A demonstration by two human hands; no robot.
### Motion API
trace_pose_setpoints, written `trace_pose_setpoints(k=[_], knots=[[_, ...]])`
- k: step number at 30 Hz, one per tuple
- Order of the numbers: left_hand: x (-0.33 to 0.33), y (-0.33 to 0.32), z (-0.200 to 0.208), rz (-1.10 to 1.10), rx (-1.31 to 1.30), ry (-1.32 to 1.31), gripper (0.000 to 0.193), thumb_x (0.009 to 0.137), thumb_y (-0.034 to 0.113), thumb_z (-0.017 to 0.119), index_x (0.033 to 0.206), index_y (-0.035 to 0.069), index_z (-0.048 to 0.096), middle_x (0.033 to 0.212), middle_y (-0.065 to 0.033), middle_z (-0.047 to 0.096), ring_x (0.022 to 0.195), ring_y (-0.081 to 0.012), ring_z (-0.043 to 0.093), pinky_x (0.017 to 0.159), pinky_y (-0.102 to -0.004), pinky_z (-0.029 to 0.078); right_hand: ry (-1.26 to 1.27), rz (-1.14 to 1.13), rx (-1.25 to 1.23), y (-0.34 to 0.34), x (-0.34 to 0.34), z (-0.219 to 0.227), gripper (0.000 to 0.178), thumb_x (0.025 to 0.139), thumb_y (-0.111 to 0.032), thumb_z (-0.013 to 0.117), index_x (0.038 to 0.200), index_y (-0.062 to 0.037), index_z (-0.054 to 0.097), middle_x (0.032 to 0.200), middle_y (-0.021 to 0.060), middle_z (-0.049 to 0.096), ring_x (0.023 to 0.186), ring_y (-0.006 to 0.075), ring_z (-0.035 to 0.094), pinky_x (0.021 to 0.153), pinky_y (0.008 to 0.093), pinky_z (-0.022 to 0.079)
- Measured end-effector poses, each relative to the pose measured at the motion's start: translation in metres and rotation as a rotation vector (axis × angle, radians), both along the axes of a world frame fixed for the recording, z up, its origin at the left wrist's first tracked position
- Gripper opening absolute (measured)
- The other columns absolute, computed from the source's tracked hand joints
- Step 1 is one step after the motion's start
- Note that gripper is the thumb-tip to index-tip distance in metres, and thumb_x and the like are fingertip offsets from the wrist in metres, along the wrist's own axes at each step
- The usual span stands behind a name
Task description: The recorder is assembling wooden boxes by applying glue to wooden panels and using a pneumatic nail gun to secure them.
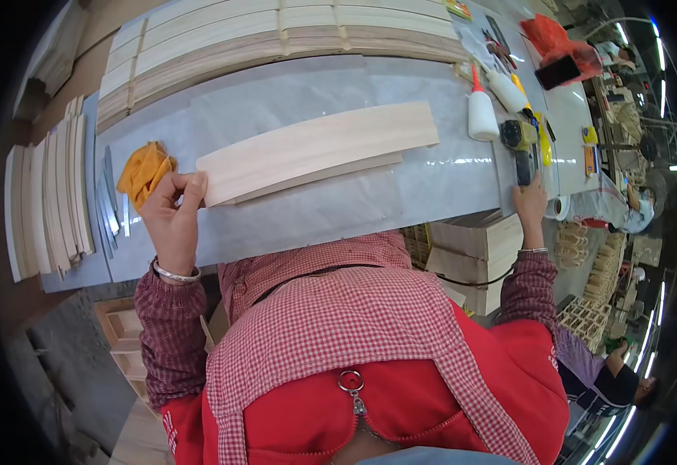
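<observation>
A pale, thin wooden board lies at a slant across the covered worktable, its left end slightly raised. My left hand pinches that end between thumb and fingers. Beneath the board's near edge, part of a second, greyer strip shows. A crumpled orange cloth lies just beyond my left fingers. At the table's right side, my right hand closes round the near end of a handheld power tool with a yellow-green head and dark body. My fingers there are partly hidden.
Stacked boards line the table's far side, and upright strips stand at left beside thin metal strips. White squeeze bottles, a phone and a red bag occupy the far right. A person is at right.
</observation>
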State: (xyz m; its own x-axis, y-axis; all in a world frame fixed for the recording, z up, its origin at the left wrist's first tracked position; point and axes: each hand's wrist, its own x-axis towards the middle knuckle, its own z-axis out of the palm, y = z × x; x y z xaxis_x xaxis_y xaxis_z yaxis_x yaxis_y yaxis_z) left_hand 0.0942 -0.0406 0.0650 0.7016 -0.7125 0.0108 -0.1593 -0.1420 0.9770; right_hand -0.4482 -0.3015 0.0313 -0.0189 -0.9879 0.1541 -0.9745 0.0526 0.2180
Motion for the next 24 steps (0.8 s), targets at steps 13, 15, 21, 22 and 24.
trace_pose_setpoints(k=[13, 15, 21, 22, 24], knots=[[-0.005, 0.000, -0.005, 0.061, -0.065, -0.150, 0.010, 0.077, 0.006, 0.064, 0.070, 0.000, 0.060, 0.063, -0.0036, 0.057, 0.054, -0.0120, 0.047, 0.050, -0.0224, 0.039, -0.860, -0.140, 0.382, -0.031, 0.023, 0.094, 0.034, 0.073, -0.008, 0.055, 0.106, 0.0004, 0.049, 0.081, 0.0168, 0.060, 0.060, 0.0258, 0.057, 0.059, 0.0333, 0.049], [-0.006, -0.002, -0.004, 0.062, -0.092, -0.130, 0.011, 0.077, 0.006, 0.064, 0.069, 0.000, 0.060, 0.062, -0.0035, 0.057, 0.053, -0.0120, 0.046, 0.049, -0.0225, 0.038, -0.937, -0.191, 0.408, -0.007, 0.083, 0.123, 0.031, 0.072, -0.007, 0.055, 0.102, 0.0006, 0.051, 0.077, 0.0155, 0.060, 0.055, 0.0230, 0.057, 0.056, 0.0310, 0.049], [-0.004, -0.004, -0.009, 0.027, -0.100, -0.152, 0.010, 0.080, 0.005, 0.065, 0.072, 0.000, 0.061, 0.063, -0.0023, 0.056, 0.055, -0.0097, 0.045, 0.050, -0.0200, 0.038, -1.239, 0.180, 0.588, 0.093, 0.237, 0.216, 0.013, 0.069, -0.001, 0.060, 0.081, 0.0008, 0.054, 0.058, 0.0072, 0.055, 0.044, 0.0160, 0.051, 0.045, 0.0245, 0.044], [-0.005, -0.004, -0.010, 0.028, -0.111, -0.154, 0.010, 0.080, 0.004, 0.065, 0.072, 0.000, 0.060, 0.063, -0.0023, 0.056, 0.055, -0.0098, 0.045, 0.050, -0.0201, 0.038, -1.229, 0.181, 0.578, 0.100, 0.258, 0.222, 0.013, 0.069, -0.001, 0.060, 0.081, 0.0008, 0.054, 0.058, 0.0072, 0.055, 0.044, 0.0160, 0.051, 0.045, 0.0245, 0.044], [-0.005, -0.004, -0.012, 0.041, -0.125, -0.162, 0.010, 0.080, 0.004, 0.065, 0.072, 0.000, 0.060, 0.063, -0.0022, 0.056, 0.054, -0.0100, 0.045, 0.049, -0.0202, 0.038, -1.072, 0.235, 0.864, 0.110, 0.298, 0.226, 0.016, 0.070, -0.001, 0.064, 0.084, 0.0015, 0.056, 0.056, 0.0053, 0.055, 0.041, 0.0150, 0.051, 0.043, 0.0234, 0.043]])
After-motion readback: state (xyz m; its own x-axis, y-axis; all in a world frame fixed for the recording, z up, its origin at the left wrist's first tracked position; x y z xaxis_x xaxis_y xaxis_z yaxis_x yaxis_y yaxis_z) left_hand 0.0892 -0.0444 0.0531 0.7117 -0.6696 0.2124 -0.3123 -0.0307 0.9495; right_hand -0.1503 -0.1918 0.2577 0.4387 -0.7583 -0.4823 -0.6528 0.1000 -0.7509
